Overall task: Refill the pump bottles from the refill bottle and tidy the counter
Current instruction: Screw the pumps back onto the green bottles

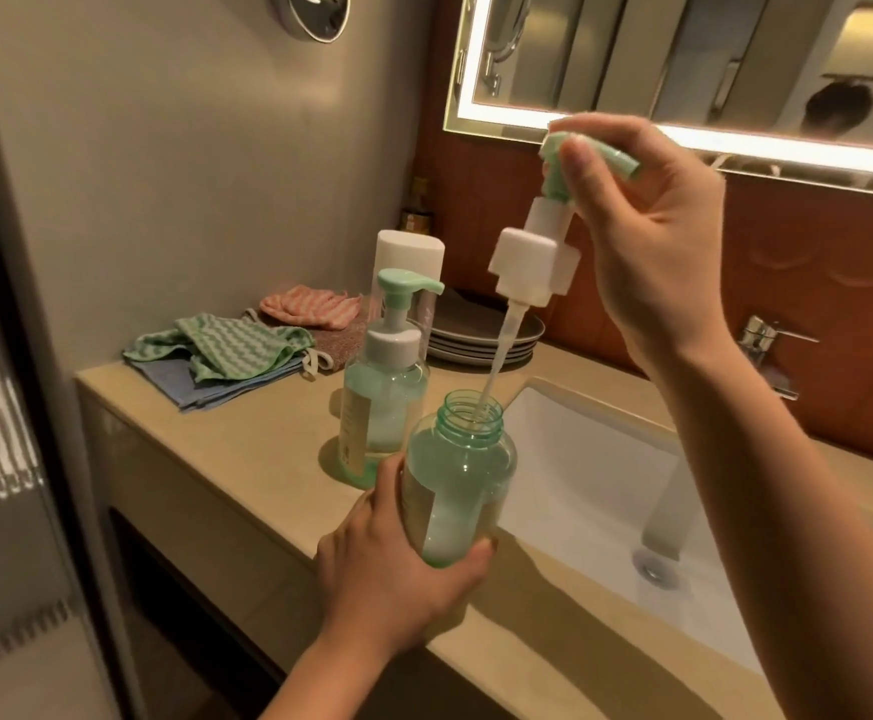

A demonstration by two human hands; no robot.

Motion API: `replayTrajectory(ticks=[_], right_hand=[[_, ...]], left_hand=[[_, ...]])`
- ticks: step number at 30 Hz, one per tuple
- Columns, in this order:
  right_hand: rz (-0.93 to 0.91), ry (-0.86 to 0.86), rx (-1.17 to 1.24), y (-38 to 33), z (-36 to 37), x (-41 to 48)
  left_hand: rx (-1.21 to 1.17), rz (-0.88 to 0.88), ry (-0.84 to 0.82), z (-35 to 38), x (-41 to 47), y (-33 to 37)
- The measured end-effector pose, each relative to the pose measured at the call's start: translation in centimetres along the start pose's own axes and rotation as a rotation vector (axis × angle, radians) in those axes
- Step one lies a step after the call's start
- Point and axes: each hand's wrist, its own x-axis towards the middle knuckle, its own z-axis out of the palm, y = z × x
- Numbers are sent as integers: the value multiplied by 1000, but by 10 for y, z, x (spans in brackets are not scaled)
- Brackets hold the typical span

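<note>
Two pump bottles: both are seen left of the sink basin point(579, 475), each partly filled with pale green liquid.
Open bottle point(457, 485): it is held just beside the sink's left rim, with its neck uncapped.
Left hand point(398, 563): its fingers and thumb are curled round the lower body of the open bottle.
Right hand point(647, 241): it is raised above the sink's left rim, and the green nozzle of the pump head point(535, 259) is pinched between thumb and fingers.
Pump head: it is held tilted and clear of the neck, and only the tip of its dip tube point(496, 366) is lowered into the bottle's mouth.
Capped bottle point(385, 387): it is stood upright on the counter point(216, 459), left of the sink, with its pump fitted.
White container point(411, 252): it is placed behind the capped bottle, left of the sink.
Plates point(481, 337): they are stacked at the sink's far left corner.
Cloths point(231, 345): green, pink and blue ones are laid well left of the sink.
Tap handle point(767, 335): it is mounted behind the sink.
</note>
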Motion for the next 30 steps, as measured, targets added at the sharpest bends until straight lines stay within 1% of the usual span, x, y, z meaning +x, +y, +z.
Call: replayTrajectory(ticks=[3, 7, 11, 13, 16, 18, 21, 23, 25, 27, 29, 30], right_hand=[[15, -90, 4, -2, 5, -18], [67, -166, 42, 0, 10, -44], [132, -159, 144, 6, 10, -56], [138, -153, 182, 7, 8, -56], [129, -197, 201, 8, 6, -56], [139, -288, 165, 9, 6, -58], [255, -523, 79, 17, 3, -59], [363, -610, 100, 21, -1, -59], [444, -683, 199, 21, -5, -57], [467, -793, 238, 22, -7, -58], [448, -860, 156, 24, -6, -59], [445, -859, 124, 24, -5, -59]], left_hand=[[0, 14, 15, 1, 0, -1], [10, 17, 22, 2, 1, -2], [41, 0, 20, 2, 0, -2], [35, -9, 16, 1, 0, -1], [37, -24, 11, 1, 0, 1], [30, -28, 10, 1, 0, 1], [-30, -27, 14, 1, 0, 0], [-55, -22, 3, 1, 0, -1], [-44, -24, -10, 1, 0, -2], [-25, -30, -18, 0, 1, -2], [-39, -27, -44, -4, 4, -1], [-52, -19, -59, -6, 5, -2]])
